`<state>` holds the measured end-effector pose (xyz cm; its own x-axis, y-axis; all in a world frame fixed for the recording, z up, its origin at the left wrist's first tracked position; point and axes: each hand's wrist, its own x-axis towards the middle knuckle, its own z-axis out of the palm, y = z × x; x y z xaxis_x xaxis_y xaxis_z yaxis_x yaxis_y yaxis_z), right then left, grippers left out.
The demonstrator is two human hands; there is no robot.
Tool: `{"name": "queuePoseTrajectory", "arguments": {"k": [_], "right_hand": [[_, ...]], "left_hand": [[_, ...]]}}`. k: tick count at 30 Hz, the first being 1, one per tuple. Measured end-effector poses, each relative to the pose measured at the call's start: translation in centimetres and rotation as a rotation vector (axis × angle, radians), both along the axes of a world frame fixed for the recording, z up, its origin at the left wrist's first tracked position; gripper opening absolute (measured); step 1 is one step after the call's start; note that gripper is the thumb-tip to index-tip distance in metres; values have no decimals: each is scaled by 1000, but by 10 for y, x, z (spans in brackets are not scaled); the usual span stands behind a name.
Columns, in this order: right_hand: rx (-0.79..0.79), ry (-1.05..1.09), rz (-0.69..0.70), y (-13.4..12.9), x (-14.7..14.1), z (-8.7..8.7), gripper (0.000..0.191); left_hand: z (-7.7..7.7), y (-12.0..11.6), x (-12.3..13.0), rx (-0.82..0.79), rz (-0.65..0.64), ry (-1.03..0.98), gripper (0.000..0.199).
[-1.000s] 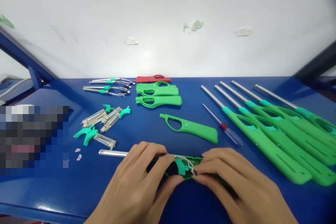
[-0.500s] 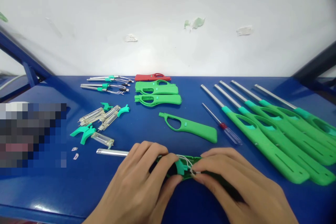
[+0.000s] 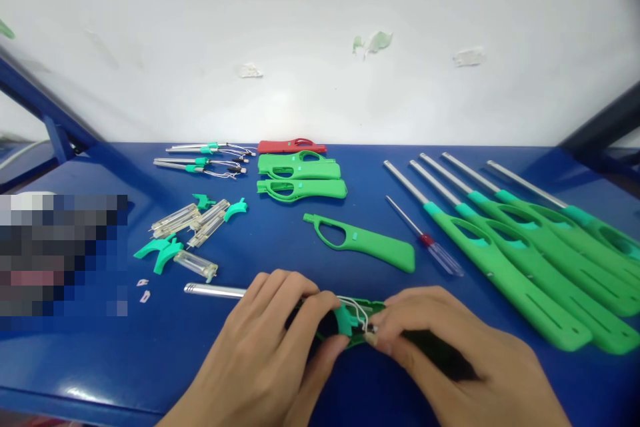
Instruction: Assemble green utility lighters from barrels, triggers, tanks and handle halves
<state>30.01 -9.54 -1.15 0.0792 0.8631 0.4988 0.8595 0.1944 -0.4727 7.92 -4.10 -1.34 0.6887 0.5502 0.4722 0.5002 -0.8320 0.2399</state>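
The left hand (image 3: 270, 340) held an open, narrow green plastic shell (image 3: 377, 307) above the front middle of the blue desk (image 3: 90, 360), its grip closed around the shell's left part, thumb at the near side and fingers over the far side. A slim silver metal tube (image 3: 215, 291) stuck out to the left from beneath the fingers. A curved teal plastic trigger (image 3: 344, 320) sat in the shell between the hands. The right hand (image 3: 460, 340) had thumb and forefinger pressed together at the shell's right part, pinching the ends of the thin white wires (image 3: 357, 308) beside a small dark piece, mostly hidden.

Just beyond the hands lay a loose green handle shell (image 3: 373, 245), and to its right a screwdriver (image 3: 440, 253) with a clear and red handle. Five long green lighters (image 3: 510, 280) with silver tubes slanted toward the desk's front right corner. Along the back edge lay a red plastic shell (image 3: 290, 146), some green looped shells (image 3: 305, 189) and, farther left, silver tubes with teal collars and wires (image 3: 200, 163). Clear plastic reservoirs (image 3: 175, 221), loose teal triggers (image 3: 165, 252) and two tiny white pieces (image 3: 144, 295) lay toward the left edge.
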Motion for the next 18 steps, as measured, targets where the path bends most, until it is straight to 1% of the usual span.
{"name": "queuePoseTrajectory", "arguments": {"k": [7, 11, 14, 16, 18], "right_hand": [[-30, 53, -30, 1, -1, 1, 46], [-42, 81, -47, 1, -3, 2, 46], [-54, 99, -58, -2, -1, -1, 43], [-69, 110, -35, -7, 2, -4, 39], [-89, 126, 43, -11, 8, -8, 31]], "left_hand": [[4, 2, 3, 22, -13, -6, 16], [5, 4, 5, -20, -27, -11, 17], [3, 4, 4, -49, -37, -16, 17], [2, 3, 3, -63, -36, -25, 17], [1, 2, 1, -73, -30, -31, 16]]}}
